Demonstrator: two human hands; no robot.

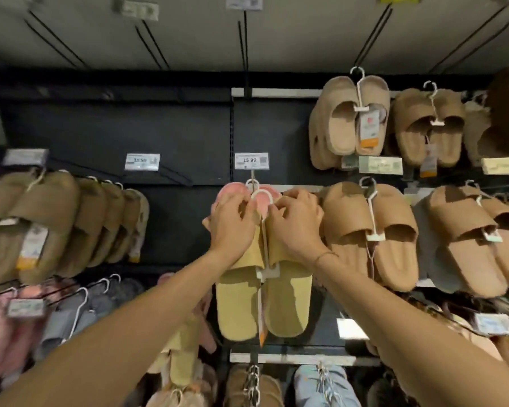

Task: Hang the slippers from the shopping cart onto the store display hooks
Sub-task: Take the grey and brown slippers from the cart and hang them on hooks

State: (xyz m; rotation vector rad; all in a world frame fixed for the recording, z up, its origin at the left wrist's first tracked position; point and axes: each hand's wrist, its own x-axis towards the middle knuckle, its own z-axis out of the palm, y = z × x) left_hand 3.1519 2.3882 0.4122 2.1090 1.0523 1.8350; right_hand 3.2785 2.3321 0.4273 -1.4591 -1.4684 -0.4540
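Yellow slippers [263, 292] going onto a display hook [252, 176]

The pair hangs toe-up in front of a pink pair [232, 195], just under the 15.90 price tag [251, 160]; it looks light and soft, foam that would give under a squeeze, so the stiff white plastic hanger [262, 198] is the sounder place to hold; the left hand [232, 227] and right hand [296, 223] both curl over the slipper tops, fingertips pinching beside the hanger loop; neither is spread wide.

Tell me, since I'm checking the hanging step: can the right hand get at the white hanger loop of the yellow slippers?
Probably yes: the right hand sits beside the white hanger loop, with nothing between them.
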